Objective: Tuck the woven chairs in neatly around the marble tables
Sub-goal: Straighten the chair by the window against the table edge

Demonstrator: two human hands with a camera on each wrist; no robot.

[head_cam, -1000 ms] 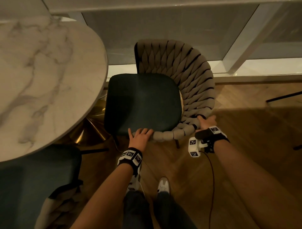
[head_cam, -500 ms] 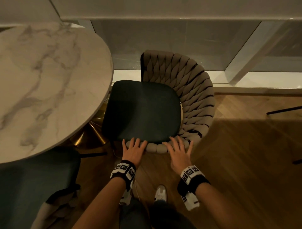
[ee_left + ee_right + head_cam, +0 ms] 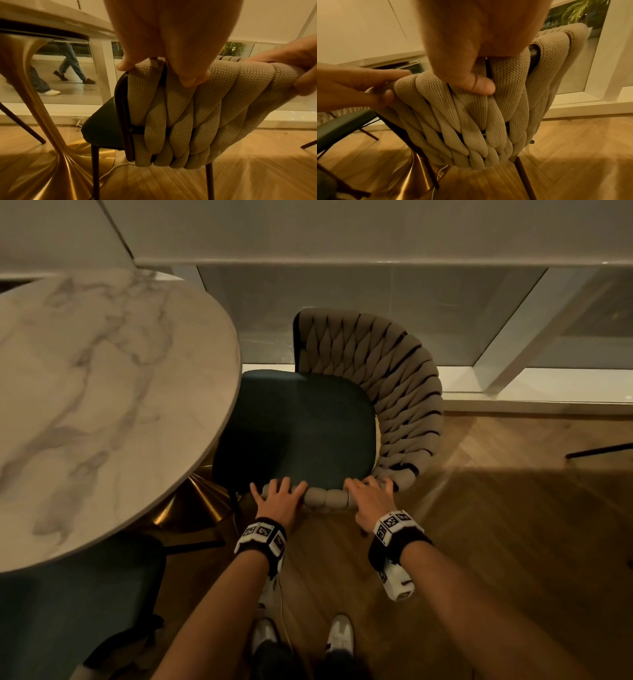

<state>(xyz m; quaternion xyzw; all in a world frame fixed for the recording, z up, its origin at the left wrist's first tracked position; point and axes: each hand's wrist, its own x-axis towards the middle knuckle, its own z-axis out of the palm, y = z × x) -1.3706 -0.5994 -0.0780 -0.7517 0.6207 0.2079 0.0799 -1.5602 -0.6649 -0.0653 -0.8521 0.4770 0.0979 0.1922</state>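
Note:
The woven chair [image 3: 394, 392] has a beige braided back and a dark green seat [image 3: 301, 426]. It stands to the right of the round marble table [image 3: 102, 392], its seat's left edge just under the tabletop rim. My left hand [image 3: 277, 498] and right hand [image 3: 368, 494] both grip the near end of the braided back rim, side by side. In the left wrist view the thumb [image 3: 193, 79] presses the outer weave [image 3: 188, 115] while the fingers go over the top. The right wrist view shows the same hold, thumb [image 3: 481, 86] on the braid [image 3: 471, 121].
The table's gold pedestal base [image 3: 191, 508] flares out by the chair's front leg. A second green-seated chair [image 3: 68, 604] sits at the lower left. A glass wall with a white sill [image 3: 513, 395] runs behind. A thin black leg [image 3: 599, 450] crosses the wood floor at right.
My right hand left the outer side of the backrest, moved left along the rim and now grips it beside the left hand. The seat has edged closer to the table.

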